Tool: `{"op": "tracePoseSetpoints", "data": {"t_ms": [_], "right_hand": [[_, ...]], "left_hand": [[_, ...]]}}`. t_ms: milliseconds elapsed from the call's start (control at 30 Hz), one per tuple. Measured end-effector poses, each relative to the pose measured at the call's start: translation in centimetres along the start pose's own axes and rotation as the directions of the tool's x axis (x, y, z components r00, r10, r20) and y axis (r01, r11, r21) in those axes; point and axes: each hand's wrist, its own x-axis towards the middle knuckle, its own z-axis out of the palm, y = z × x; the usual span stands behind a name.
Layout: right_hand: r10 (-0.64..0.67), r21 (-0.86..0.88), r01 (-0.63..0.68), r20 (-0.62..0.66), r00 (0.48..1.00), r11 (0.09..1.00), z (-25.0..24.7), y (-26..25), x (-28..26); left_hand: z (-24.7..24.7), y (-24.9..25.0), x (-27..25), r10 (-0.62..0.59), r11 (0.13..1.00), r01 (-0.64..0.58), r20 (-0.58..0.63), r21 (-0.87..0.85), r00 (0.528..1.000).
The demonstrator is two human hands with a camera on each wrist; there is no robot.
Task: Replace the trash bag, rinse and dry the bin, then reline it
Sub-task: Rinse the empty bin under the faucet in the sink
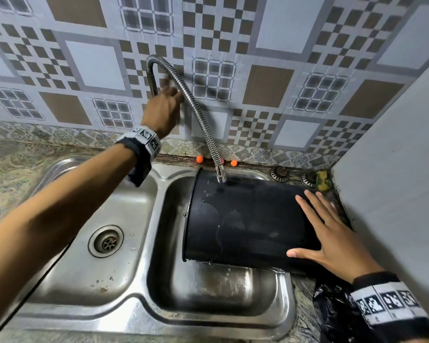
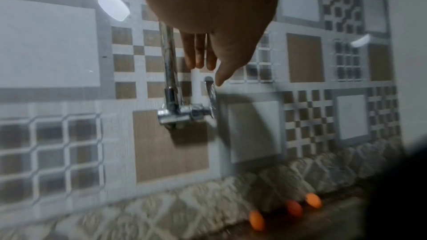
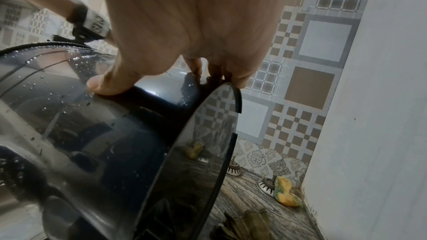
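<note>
A wet black bin [image 1: 245, 219] lies on its side across the right basin of the steel sink [image 1: 159, 318], mouth to the left. My right hand [image 1: 330, 229] rests flat on the bin near its base, fingers spread. From the right wrist, the thumb and fingertips of that hand [image 3: 152, 72] press on the bin [image 3: 104, 134] by the base edge. My left hand [image 1: 170, 95] reaches up to the wall tap behind the flexible metal spout [image 1: 196, 107]. In the blurred left wrist view, the left hand [image 2: 208, 67] has straight fingers just above the tap lever [image 2: 210, 90]. No water runs from the spout.
The left basin has a drain [image 1: 106, 241]. A crumpled black bag [image 1: 332, 315] lies on the counter at the front right. A yellow-green sponge [image 1: 323, 180] and two strainers [image 1: 280, 174] sit in the back corner. A white panel [image 1: 394, 169] closes the right side.
</note>
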Motion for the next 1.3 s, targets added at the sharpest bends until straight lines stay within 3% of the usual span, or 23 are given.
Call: {"op": "tracePoseSetpoints", "data": {"t_ms": [133,233,300,367,400,467,533,700,933,1133,1300], "right_hand": [[0.006,0.006,-0.006,-0.012,1.0,1.0,0.3,0.2,-0.2],[0.001,0.008,0.0,-0.03,1.0,1.0,0.6,0.7,-0.3],[0.005,0.031,-0.004,-0.042,0.999,1.0,0.8,1.0,-0.3],[0.008,0.052,-0.006,-0.047,0.999,0.999,1.0,1.1,-0.5],[0.011,0.057,-0.009,-0.05,0.999,0.998,1.0,1.2,-0.8],[0.014,0.063,-0.011,-0.048,0.999,0.998,1.1,1.2,-0.8],[0.011,0.068,-0.007,-0.05,0.999,0.998,1.2,1.3,-1.0],[0.002,0.093,0.003,-0.052,0.999,0.996,1.6,1.5,-1.1],[-0.024,0.128,0.027,-0.03,0.999,0.991,1.4,1.4,-0.9],[-0.051,0.162,0.045,0.028,0.998,0.986,1.3,0.0,-0.4],[-0.075,0.236,0.059,0.063,0.995,0.97,3.0,-1.6,-0.3]], "left_hand": [[0.3,1.3,-7.6,-0.075,0.983,0.062,-0.073,-0.172,0.995],[0.6,3.0,-13.8,-0.282,0.876,0.281,0.056,-0.392,0.958],[0.4,4.3,-17.3,-0.415,0.692,0.511,0.299,-0.51,0.86],[-0.6,6.6,-20.3,-0.429,0.372,0.7,0.556,-0.609,0.712],[-1.2,8.0,-21.3,-0.378,0.221,0.743,0.647,-0.631,0.662],[-2.6,10.4,-22.5,-0.257,0.076,0.759,0.723,-0.647,0.641],[-3.4,12.3,-23.3,-0.201,0.038,0.734,0.715,-0.678,0.67],[-2.9,14.0,-24.6,-0.254,-0.085,0.624,0.622,-0.777,0.74],[-3.9,15.7,-25.8,-0.411,-0.173,0.506,0.529,-0.845,0.742],[-5.3,14.1,-26.6,-0.459,-0.188,0.512,0.537,-0.838,0.708],[-6.7,13.6,-27.0,-0.49,-0.123,0.462,0.459,-0.878,0.741]]}}
